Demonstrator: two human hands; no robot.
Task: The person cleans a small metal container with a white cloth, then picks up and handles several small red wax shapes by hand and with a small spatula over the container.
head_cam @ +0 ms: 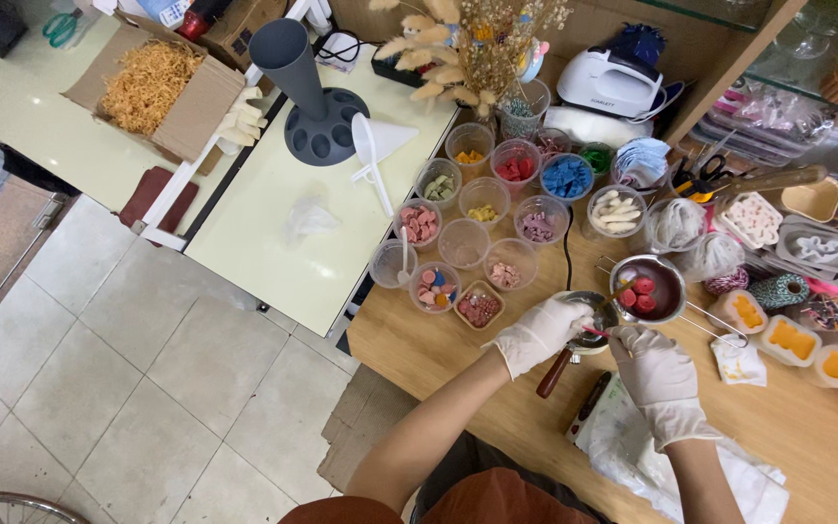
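Left hand (542,332) in a white glove, closed around the small round metal melting ladle (589,325) with a brown wooden handle, just left of the steel pot (654,288) holding red wax pieces. Right hand (659,374) in a white glove, below the steel pot, fingers pinched on a thin red stick (597,333) whose tip reaches into the ladle. Ladle held over the wooden table (458,354), its handle slanting down and left from the bowl. Pot resting on a wire stand, a wooden stick leaning inside it.

Left of the pot, a cluster of clear plastic cups (482,209) filled with coloured wax chips: red, blue, yellow, green, pink. Above the pot, a clear cup of pale sticks (616,211). Right of the pot, small glass jars of orange wax (792,340) and a white silicone mould (751,218). Below the pot, crumpled white paper (632,451) under the right forearm. Far left of the pot, a pale green table (273,209) carrying a grey cone on a round base (307,97) and a white plastic funnel (375,146).
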